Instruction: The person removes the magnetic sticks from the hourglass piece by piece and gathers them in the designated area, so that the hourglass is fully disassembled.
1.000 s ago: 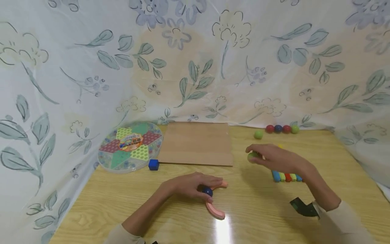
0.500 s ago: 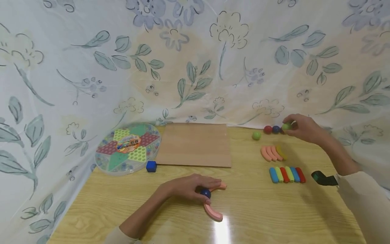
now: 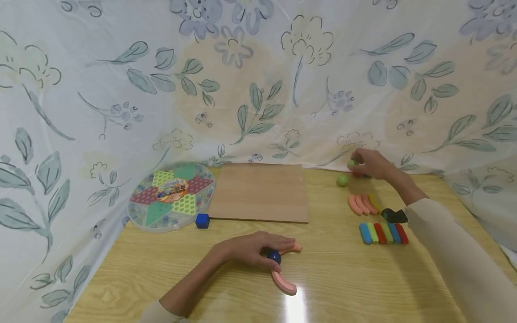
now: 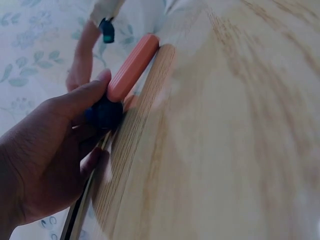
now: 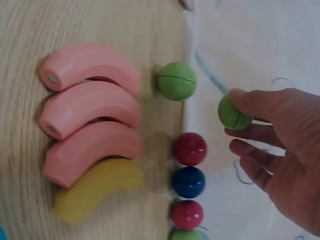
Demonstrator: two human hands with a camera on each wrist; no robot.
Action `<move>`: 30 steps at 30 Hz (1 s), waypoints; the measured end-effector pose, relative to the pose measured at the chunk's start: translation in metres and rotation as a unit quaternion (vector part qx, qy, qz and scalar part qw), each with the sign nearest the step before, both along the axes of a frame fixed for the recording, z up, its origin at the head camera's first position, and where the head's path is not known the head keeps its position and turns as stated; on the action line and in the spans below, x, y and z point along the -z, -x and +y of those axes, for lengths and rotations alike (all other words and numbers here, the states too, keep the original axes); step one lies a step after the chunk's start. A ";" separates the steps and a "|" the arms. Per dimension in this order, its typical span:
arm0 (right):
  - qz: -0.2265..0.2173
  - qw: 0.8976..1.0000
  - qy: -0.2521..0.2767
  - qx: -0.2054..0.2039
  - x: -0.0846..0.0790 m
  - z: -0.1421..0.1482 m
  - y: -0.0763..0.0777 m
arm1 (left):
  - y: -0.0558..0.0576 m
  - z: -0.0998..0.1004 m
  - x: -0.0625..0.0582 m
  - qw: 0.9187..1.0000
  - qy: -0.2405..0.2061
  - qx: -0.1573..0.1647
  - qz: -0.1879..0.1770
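Note:
My left hand (image 3: 256,249) rests low over the table, its fingers and thumb round a dark blue ball (image 3: 274,257). Two pink curved pieces meet the ball: one (image 3: 287,287) points toward the near side, the other (image 3: 297,247) shows beyond the fingers. In the left wrist view the thumb lies by the ribbed pink piece (image 4: 134,67). At the back right, my right hand (image 3: 373,164) pinches a green ball (image 5: 234,114) between thumb and fingers, raised above the row's left end. A red ball (image 5: 190,149) and a blue ball (image 5: 188,182) sit just below it.
Another green ball (image 3: 342,181) stands left of the row. Pink and yellow curved pieces (image 5: 95,107) and a line of coloured rods (image 3: 380,233) lie nearer. A brown board (image 3: 258,193), a blue cube (image 3: 203,220) and a round game board (image 3: 171,197) occupy the left.
My right hand carried the green ball from over the table to the row's right end, then leftward to its left end. The left hand stays in place with the blue ball.

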State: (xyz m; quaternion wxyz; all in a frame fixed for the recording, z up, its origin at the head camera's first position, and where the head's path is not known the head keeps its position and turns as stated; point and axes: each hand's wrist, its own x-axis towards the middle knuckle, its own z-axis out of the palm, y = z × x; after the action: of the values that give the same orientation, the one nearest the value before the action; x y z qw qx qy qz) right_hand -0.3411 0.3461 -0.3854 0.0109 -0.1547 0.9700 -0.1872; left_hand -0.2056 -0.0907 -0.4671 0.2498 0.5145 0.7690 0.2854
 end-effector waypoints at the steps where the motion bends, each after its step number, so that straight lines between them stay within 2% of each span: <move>1: -0.002 1.000 0.000 -0.001 0.003 -0.001 0.003 | 0.000 0.000 0.000 1.000 0.001 0.000 0.000; 6: 0.000 1.000 -0.018 -0.012 0.016 -0.001 0.013 | 0.000 0.001 0.000 1.000 0.003 0.002 0.002; 11: -0.012 0.999 -0.033 -0.014 0.022 -0.002 0.015 | 0.000 0.002 0.002 1.000 0.004 0.006 -0.003; 16: -0.021 0.999 -0.043 -0.010 0.019 -0.005 0.013 | 0.000 0.004 0.003 1.000 0.005 0.008 0.001; 20: 0.011 0.998 -0.056 -0.007 0.014 -0.006 0.009 | 0.000 0.004 0.001 1.000 0.006 0.010 0.001; 24: 0.063 0.995 -0.071 -0.010 -0.002 -0.021 -0.007 | 0.000 0.003 0.001 1.000 0.000 0.013 0.006; 27: 0.091 0.993 -0.071 -0.030 -0.014 -0.043 -0.032 | 0.000 0.001 0.000 1.000 -0.005 0.002 0.005; 30: 0.115 0.988 -0.057 -0.081 -0.018 -0.066 -0.063 | 0.000 -0.002 -0.002 1.000 -0.011 -0.026 0.007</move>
State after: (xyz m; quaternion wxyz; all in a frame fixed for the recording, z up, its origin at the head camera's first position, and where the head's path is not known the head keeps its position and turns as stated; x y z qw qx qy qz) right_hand -0.2782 0.2799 -0.3671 -0.0769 -0.2522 0.9582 -0.1115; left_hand -0.2052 -0.0922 -0.4655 0.2313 0.4991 0.7808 0.2962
